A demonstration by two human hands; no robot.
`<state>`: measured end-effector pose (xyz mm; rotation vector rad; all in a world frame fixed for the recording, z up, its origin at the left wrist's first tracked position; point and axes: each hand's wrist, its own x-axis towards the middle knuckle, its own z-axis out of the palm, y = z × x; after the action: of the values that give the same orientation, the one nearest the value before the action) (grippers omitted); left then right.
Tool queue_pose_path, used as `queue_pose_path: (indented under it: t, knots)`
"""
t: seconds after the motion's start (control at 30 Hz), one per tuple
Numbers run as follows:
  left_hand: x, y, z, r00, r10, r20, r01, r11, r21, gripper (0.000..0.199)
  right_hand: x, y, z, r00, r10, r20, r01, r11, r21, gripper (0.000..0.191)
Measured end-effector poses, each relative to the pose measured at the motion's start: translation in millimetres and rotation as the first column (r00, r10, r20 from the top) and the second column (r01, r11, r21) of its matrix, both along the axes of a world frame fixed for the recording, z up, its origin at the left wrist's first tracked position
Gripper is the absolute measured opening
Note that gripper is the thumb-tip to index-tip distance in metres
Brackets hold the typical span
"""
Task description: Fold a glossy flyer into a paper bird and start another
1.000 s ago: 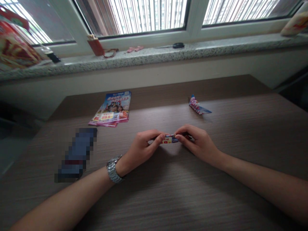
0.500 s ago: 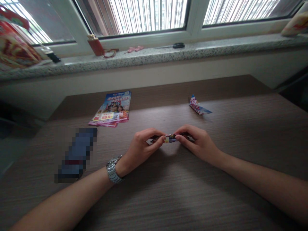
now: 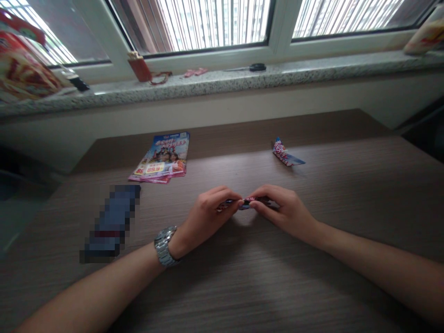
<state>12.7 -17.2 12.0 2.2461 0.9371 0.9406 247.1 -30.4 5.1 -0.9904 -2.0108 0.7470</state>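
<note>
clock positions were read from the held paper, with 12 o'clock toward the window. the paper was located between the two hands, over the near-middle part of the table. it was a narrow, printed, folded strip; most of it was covered by the fingers. whether it touched the table could not be determined.

the left hand was positioned at 9 o'clock, with thumb and fingers closed on the paper's left end. the right hand was positioned at 3 o'clock, with thumb and fingers closed on the right end. the two sets of fingertips were near each other, with a short section of paper exposed between them. a metal watch was fitted on the left wrist, at 8 o'clock.

on the table, a stack of flyers lay at 10 o'clock. a folded piece, printed and creased, rested at 1 o'clock, apart from the hands. a dark slab lay at 9 o'clock, beyond the left hand; its detail was masked.

on the sill, a black-handled tool lay at 12 o'clock and a red case stood tilted at 11 o'clock.
</note>
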Motion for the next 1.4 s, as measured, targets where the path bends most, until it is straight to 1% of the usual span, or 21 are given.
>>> queue_pose_path:
  t: [0.23,0.47,0.67,0.93,1.0,1.1,1.2,1.33,1.4]
  knots:
    - [-1.5,0.1,0.6,1.000,0.003,-0.004,-0.003,1.000,0.004,0.007,2.2,1.7,-0.5,1.000,-0.002,-0.013,0.002,0.999,-0.034,0.013]
    - [-1.3,-1.0,3.3,1.000,0.014,-0.006,-0.014,1.000,-0.002,0.007,2.8,1.3,2.0,0.998,-0.009,-0.065,0.000,0.989,-0.149,0.015]
    - [-0.9,-2.3,5.1,1.000,0.005,0.021,-0.005,1.000,-0.004,0.006,4.0,1.9,0.0,0.993,-0.019,-0.119,-0.013,0.965,-0.263,0.021]
    - [-1.1,-2.0,5.7,0.999,-0.001,0.034,0.000,1.000,0.027,0.005,3.5,2.4,0.4,0.989,-0.011,-0.149,-0.034,0.954,-0.298,0.021]
    - [-1.3,-3.0,4.8,0.999,0.004,0.038,-0.005,1.000,0.025,0.005,2.5,2.3,-0.4,0.985,0.004,-0.173,-0.054,0.957,-0.284,0.019]
    - [-1.4,-4.5,4.1,1.000,0.013,0.027,-0.014,0.999,0.033,0.005,1.4,1.8,0.0,0.981,0.041,-0.188,-0.083,0.971,-0.224,0.016]
    - [-1.1,-5.2,4.6,1.000,0.015,0.015,-0.016,0.998,0.053,0.005,0.8,0.5,2.7,0.987,0.064,-0.150,-0.087,0.984,-0.152,0.013]
    - [0.1,-6.2,5.6,1.000,0.013,-0.001,-0.013,0.997,0.081,0.004,-0.8,-2.0,5.7,0.996,0.041,-0.076,-0.049,0.993,-0.106,0.011]
    - [0.9,-7.1,5.4,1.000,0.004,-0.014,-0.002,0.995,0.095,0.005,-1.9,-2.8,5.4,0.997,0.045,-0.064,-0.049,0.996,-0.077,0.009]
